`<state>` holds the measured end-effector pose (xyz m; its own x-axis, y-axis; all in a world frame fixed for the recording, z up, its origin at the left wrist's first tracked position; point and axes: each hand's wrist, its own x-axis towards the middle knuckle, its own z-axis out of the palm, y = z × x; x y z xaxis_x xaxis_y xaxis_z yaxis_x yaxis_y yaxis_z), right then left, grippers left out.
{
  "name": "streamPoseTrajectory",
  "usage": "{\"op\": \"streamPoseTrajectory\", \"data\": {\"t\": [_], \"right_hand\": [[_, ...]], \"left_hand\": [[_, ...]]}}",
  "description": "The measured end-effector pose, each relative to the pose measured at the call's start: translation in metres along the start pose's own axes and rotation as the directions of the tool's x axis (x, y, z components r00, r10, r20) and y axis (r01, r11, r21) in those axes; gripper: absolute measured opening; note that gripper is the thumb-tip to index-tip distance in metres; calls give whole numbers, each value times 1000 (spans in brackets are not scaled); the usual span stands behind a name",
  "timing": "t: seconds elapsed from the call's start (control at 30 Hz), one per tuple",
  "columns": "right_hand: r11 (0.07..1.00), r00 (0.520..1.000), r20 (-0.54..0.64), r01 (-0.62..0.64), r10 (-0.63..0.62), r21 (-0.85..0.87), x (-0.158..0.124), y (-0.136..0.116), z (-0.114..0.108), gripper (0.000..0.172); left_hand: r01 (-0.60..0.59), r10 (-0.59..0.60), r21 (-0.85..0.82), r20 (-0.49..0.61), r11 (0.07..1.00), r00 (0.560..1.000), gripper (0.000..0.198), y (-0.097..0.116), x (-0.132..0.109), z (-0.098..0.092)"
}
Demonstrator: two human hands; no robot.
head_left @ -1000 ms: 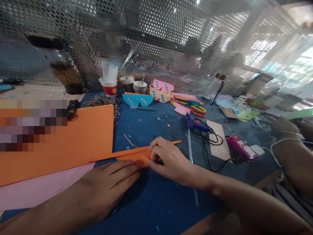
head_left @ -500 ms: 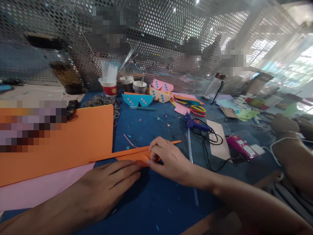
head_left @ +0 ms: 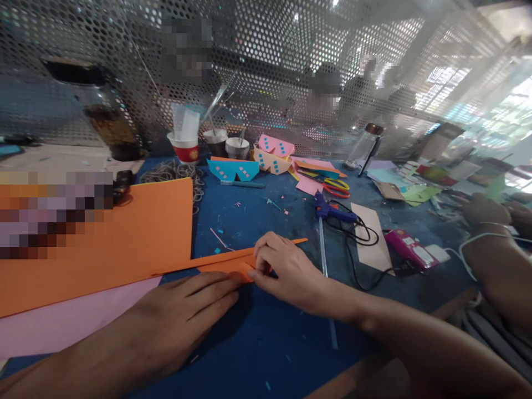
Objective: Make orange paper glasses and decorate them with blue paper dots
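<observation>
A small folded orange paper piece (head_left: 226, 267) lies on the blue table top (head_left: 266, 338) in front of me. My left hand (head_left: 187, 313) lies flat with fingers stretched out, its fingertips pressing the near edge of that piece. My right hand (head_left: 286, 271) is curled over the piece's right end, thumb and fingers pinching it. A thin orange paper strip (head_left: 233, 257) runs under my right fingers and pokes out to the right.
A large orange sheet (head_left: 137, 233) lies over a pink sheet (head_left: 62, 324) at the left. A blue glue gun (head_left: 330, 212) with black cord, scissors (head_left: 334, 187), paper cups (head_left: 185, 147), folded coloured shapes (head_left: 233, 169) and a pink device (head_left: 409, 249) sit further back. Another person's arm (head_left: 494, 260) rests at the right. A perforated metal screen (head_left: 270, 66) closes the back.
</observation>
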<state>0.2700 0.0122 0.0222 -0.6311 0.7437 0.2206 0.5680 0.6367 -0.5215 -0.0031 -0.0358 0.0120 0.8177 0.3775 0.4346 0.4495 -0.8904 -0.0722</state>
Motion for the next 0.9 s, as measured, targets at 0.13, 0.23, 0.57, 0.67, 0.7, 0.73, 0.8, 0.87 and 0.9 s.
{"op": "streamPoseTrajectory", "data": {"t": [0.13,0.23,0.57,0.67,0.7,0.73,0.8,0.87,0.9], "right_hand": [[1000,1000,-14,7,-7,-8,0,1,2,29],[1000,1000,-14,9,-9,-6,0,1,2,28],[1000,1000,-11,9,-9,1,1,0,1,30],[1000,1000,-14,11,-11,1,0,0,2,30],[1000,1000,-15,12,-12,1,0,0,2,29],[1000,1000,-16,13,-13,0,0,1,2,29],[1000,1000,-16,13,-13,-1,0,0,1,29],[1000,1000,-22,10,-10,-4,0,-1,1,28],[1000,1000,-28,6,-6,-6,0,-2,1,27]], "left_hand": [[25,-25,-33,1,999,1000,52,-1,-4,3],[22,-22,-37,18,999,1000,52,-1,-6,6],[-19,19,18,28,1000,999,50,0,-4,3],[-13,10,38,76,999,997,53,2,-5,2],[-9,5,42,93,999,996,54,2,-5,2],[-8,3,44,106,999,994,55,3,-6,2],[-5,-2,51,119,999,993,56,4,-6,2],[-7,0,54,124,999,992,55,5,-6,3],[-12,6,56,119,998,993,54,6,-5,3]]}}
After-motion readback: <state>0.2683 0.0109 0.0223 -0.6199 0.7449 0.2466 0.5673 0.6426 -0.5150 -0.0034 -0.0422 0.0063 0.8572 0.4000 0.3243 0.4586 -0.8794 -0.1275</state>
